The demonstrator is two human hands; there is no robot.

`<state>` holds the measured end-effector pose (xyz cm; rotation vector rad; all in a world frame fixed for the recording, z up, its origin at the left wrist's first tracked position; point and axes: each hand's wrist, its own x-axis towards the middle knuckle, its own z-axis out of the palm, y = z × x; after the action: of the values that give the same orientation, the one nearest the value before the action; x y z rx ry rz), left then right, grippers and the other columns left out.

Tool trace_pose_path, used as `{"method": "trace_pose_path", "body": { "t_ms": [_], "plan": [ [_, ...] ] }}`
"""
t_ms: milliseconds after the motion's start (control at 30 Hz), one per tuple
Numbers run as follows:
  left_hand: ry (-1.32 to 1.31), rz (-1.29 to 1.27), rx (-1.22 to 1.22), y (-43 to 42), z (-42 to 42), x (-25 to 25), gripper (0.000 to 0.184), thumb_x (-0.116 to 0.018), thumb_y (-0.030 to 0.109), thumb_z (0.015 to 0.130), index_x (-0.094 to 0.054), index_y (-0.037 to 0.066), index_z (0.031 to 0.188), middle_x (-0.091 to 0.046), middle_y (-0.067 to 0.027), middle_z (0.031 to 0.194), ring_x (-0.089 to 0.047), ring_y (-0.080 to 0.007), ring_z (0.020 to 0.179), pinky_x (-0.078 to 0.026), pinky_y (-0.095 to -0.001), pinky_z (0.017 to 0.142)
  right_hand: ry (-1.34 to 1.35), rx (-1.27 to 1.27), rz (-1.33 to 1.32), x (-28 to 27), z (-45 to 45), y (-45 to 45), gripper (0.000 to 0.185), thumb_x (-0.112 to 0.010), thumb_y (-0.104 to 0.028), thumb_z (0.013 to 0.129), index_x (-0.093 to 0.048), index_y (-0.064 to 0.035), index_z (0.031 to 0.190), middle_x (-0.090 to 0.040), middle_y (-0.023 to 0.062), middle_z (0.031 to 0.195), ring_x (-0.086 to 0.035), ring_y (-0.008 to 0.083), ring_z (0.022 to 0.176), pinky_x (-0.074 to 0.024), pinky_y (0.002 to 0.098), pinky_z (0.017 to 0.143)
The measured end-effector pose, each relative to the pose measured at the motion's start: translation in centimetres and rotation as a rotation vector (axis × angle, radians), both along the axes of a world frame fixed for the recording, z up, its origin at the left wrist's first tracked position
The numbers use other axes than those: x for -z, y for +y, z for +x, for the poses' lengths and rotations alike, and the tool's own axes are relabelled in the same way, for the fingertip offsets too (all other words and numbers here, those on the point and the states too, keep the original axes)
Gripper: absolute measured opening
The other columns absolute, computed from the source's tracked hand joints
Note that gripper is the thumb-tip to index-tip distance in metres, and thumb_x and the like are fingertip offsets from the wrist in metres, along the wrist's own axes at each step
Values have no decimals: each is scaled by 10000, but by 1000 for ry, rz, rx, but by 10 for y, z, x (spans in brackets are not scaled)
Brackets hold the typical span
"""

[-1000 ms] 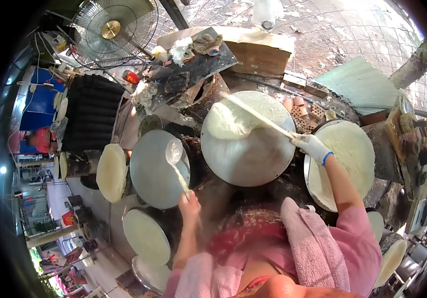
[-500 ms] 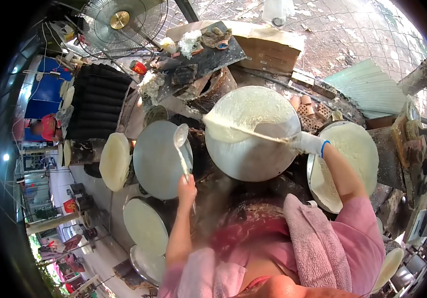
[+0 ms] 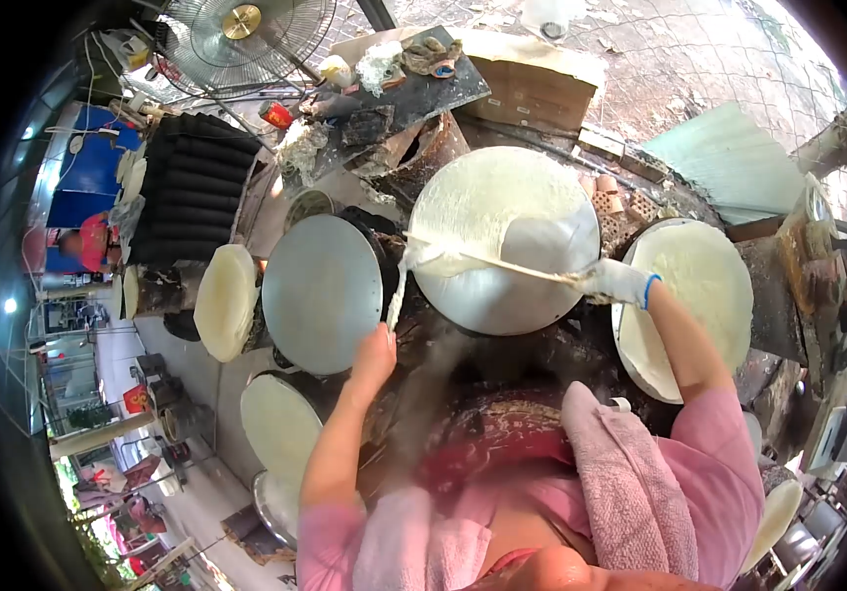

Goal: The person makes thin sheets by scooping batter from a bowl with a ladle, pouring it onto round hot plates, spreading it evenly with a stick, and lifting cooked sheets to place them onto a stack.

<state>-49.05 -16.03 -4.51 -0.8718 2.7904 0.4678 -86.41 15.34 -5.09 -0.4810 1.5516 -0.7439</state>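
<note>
My left hand (image 3: 376, 353) grips the handle of a batter-coated ladle (image 3: 397, 300). The ladle's bowl end is at the left rim of the central round griddle (image 3: 546, 244), against the batter-covered left end of a long thin scraper (image 3: 517, 268); whether they touch I cannot tell. My right hand (image 3: 617, 282), in a white glove, is closed around the scraper's other end at the griddle's right side. Pale batter (image 3: 490, 187) coats the upper and left parts of the central griddle, while grey metal shows at its middle and lower right.
To the left stands a bare grey griddle (image 3: 322, 295), with a stack of pale round sheets (image 3: 226, 303) beyond it. At right, another griddle carries a pale sheet (image 3: 694, 295). Perforated bricks (image 3: 640, 209), a cardboard box (image 3: 537, 94) and a fan (image 3: 241, 22) lie farther back.
My left hand has moved right, carrying the ladle from over the left griddle to the central griddle's left rim. My right hand stays at the right side with the scraper. The view has shifted slightly.
</note>
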Motion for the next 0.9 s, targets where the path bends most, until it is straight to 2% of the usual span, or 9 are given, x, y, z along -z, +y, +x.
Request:
{"method": "trace_pose_path", "body": {
  "t_ms": [200,333,400,533,600,667,767,800,900],
  "plan": [
    [-51,371,-96,58,49,13,191,-543,200,958,-494,20,997,-619,-300,773,-595,-508,772,-469,-558,622,-405,466,-6,-37,104,72,520,-684,-165,887,-543,-76,1379,-637,-15,800,-528,52,581,-403,197,484],
    [244,759,68,34,33,3,228,-603,205,934,-570,-20,950,-579,-192,667,-545,-242,579,-449,-401,569,-681,987,-270,17,231,23,390,-665,-158,913,-572,-58,1278,-634,24,964,-520,63,606,-419,187,480],
    [293,741,-35,20,28,-33,202,-594,185,953,-597,-16,940,-508,-58,633,-458,-102,607,-424,-330,550,-680,921,-308,18,255,-34,197,-666,-234,929,-638,-89,1060,-631,-5,781,-502,70,510,-415,209,440],
    [647,812,-187,-25,59,-44,105,-564,144,992,-596,45,982,-478,57,693,-442,-33,609,-391,-200,492,-335,985,-186,29,304,-174,298,-584,-386,953,-659,-116,1052,-611,-9,710,-499,79,486,-411,240,427],
    [643,1155,-406,-44,72,-64,171,-572,205,993,-535,69,896,-455,55,623,-423,-18,518,-363,-202,425,82,924,-91,72,323,-215,408,-540,-430,962,-647,-49,1058,-658,99,811,-611,207,708,-487,336,652],
    [679,1043,-360,-55,88,-61,155,-581,196,989,-535,74,904,-439,52,617,-402,-20,488,-356,-190,415,457,907,43,102,337,-234,455,-514,-447,963,-628,-26,1092,-683,177,911,-654,317,937,-482,400,843],
    [606,1119,-421,-61,115,-56,128,-564,152,992,-536,46,928,-420,49,634,-367,-27,465,-311,-197,384,401,1063,228,71,347,-209,449,-525,-468,947,-636,-59,1095,-688,182,955,-659,345,930,-494,404,824],
    [602,1136,-430,-61,123,-53,130,-566,153,991,-534,46,924,-419,47,631,-366,-29,461,-311,-198,383,553,1129,222,115,351,-195,378,-566,-422,958,-646,-55,1004,-658,83,766,-621,201,689,-480,361,652],
    [600,1161,-446,-57,139,-47,144,-567,162,990,-524,51,909,-412,44,615,-363,-37,447,-305,-205,373,343,1295,180,109,345,-156,323,-557,-396,977,-606,-86,897,-583,9,657,-550,136,572,-447,341,556]
  ]
}}
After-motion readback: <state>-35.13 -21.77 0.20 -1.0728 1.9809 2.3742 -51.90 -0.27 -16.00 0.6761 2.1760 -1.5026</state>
